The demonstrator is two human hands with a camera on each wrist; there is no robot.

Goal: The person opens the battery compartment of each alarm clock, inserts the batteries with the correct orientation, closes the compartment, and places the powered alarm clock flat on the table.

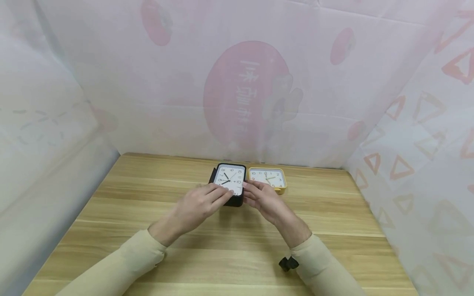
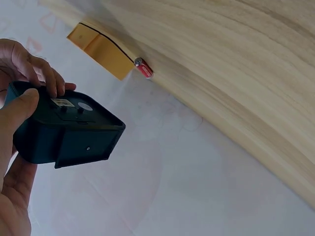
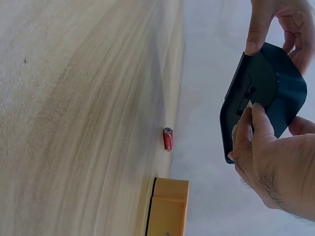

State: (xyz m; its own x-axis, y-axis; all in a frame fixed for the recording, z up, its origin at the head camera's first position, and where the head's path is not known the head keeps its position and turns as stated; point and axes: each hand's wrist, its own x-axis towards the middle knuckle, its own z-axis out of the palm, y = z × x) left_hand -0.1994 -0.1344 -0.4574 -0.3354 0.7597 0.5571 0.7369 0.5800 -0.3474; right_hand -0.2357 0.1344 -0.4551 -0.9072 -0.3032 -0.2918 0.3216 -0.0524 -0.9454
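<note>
A black alarm clock (image 1: pixel 230 177) with a white dial is held tilted above the table, its numerals turned sideways. My left hand (image 1: pixel 198 203) grips it, fingers across the front edge of the dial and thumb on the back. From the other side, my right hand (image 1: pixel 264 199) holds the clock, with fingertips on its back (image 3: pixel 253 81) beside the small knobs and a white label. In the head view those fingertips are hidden behind the clock. Close to the right hand, a yellow clock (image 1: pixel 267 177) lies face up on the table.
A small red battery (image 3: pixel 168 139) lies on the wooden table (image 1: pixel 122 197) near the yellow clock, hidden in the head view. Printed cloth walls (image 1: pixel 166 102) enclose the table's back and sides. A black object (image 1: pixel 288 263) shows beside the right sleeve.
</note>
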